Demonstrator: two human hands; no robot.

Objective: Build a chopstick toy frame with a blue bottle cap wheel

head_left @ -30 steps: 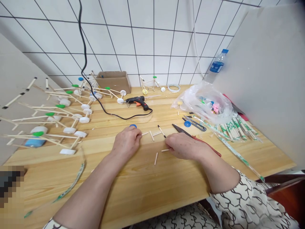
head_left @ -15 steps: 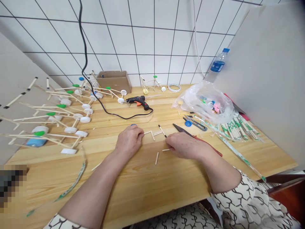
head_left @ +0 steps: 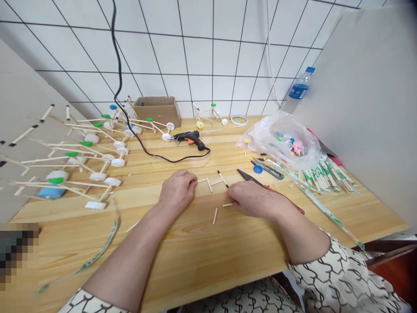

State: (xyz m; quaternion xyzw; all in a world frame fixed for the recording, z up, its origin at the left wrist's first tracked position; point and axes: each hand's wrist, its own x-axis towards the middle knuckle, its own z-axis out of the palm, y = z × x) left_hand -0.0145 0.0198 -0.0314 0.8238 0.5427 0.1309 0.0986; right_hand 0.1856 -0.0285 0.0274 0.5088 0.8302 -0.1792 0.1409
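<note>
The slender wooden stick frame (head_left: 210,182) lies flat on the tabletop (head_left: 195,261) between the hands; it looks light, stiff and easily snapped, best held along its longest stick. The left hand (head_left: 177,191) curls at its end, the right hand (head_left: 252,199) lies loosely curled beside a dark-tipped stick (head_left: 222,178); whether either pinches cannot be told.

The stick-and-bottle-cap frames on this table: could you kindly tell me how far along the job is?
Several stick-and-bottle-cap frames already look assembled at the left. In hand, the left hand and right hand rest beside a small stick frame with no caps on it. Still left are a loose stick, the caps in the plastic bag, and the wrapped chopsticks.
</note>
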